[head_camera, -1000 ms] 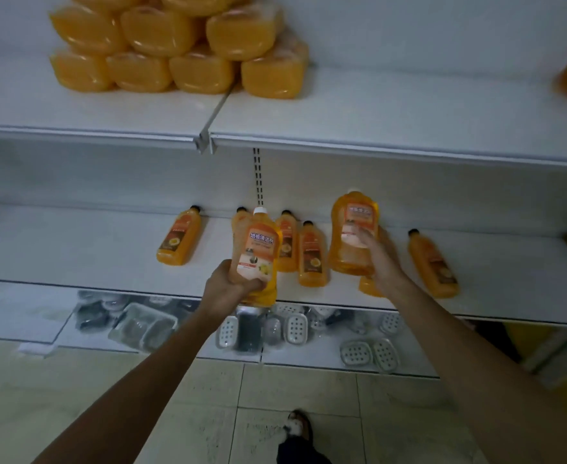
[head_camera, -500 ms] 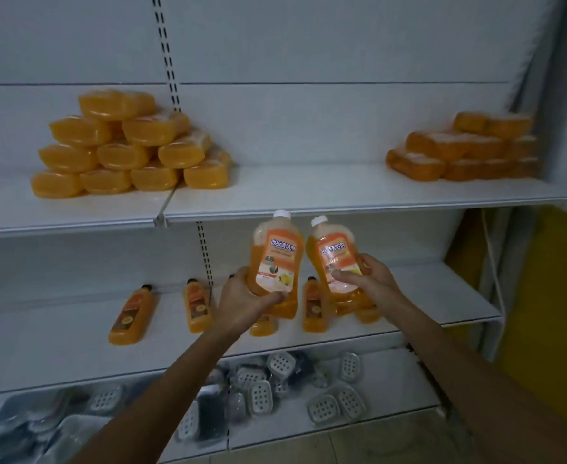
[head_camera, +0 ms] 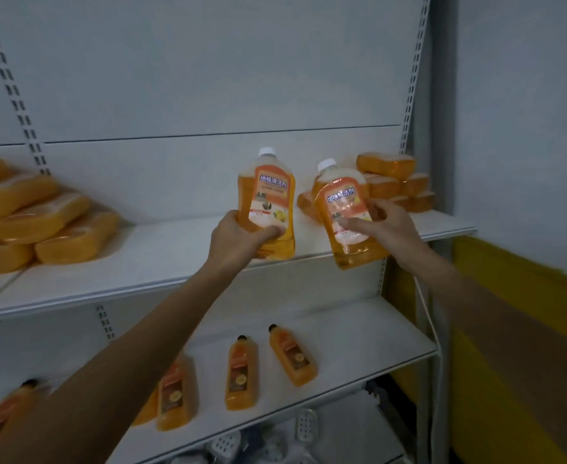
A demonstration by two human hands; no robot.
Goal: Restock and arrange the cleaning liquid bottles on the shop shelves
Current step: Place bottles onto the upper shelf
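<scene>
I hold two orange cleaning liquid bottles with white caps in front of the upper shelf point(head_camera: 161, 262). My left hand point(head_camera: 238, 239) grips the left bottle point(head_camera: 268, 195) near its base, and it stands upright. My right hand point(head_camera: 382, 222) grips the right bottle point(head_camera: 345, 209), which tilts to the left. Both bottles hang in the air just over the shelf's front edge. Several smaller orange bottles with black caps point(head_camera: 292, 354) lie flat on the lower shelf point(head_camera: 359, 329).
Stacks of orange wrapped packs sit on the upper shelf at the left point(head_camera: 41, 226) and at the back right point(head_camera: 396, 182). White soap dishes point(head_camera: 305, 425) lie on the bottom shelf. A yellow-and-white wall point(head_camera: 509, 313) borders the shelving on the right.
Both hands have lifted their bottles from the lower shelf up to the upper shelf level. My view has swung up and to the right.
</scene>
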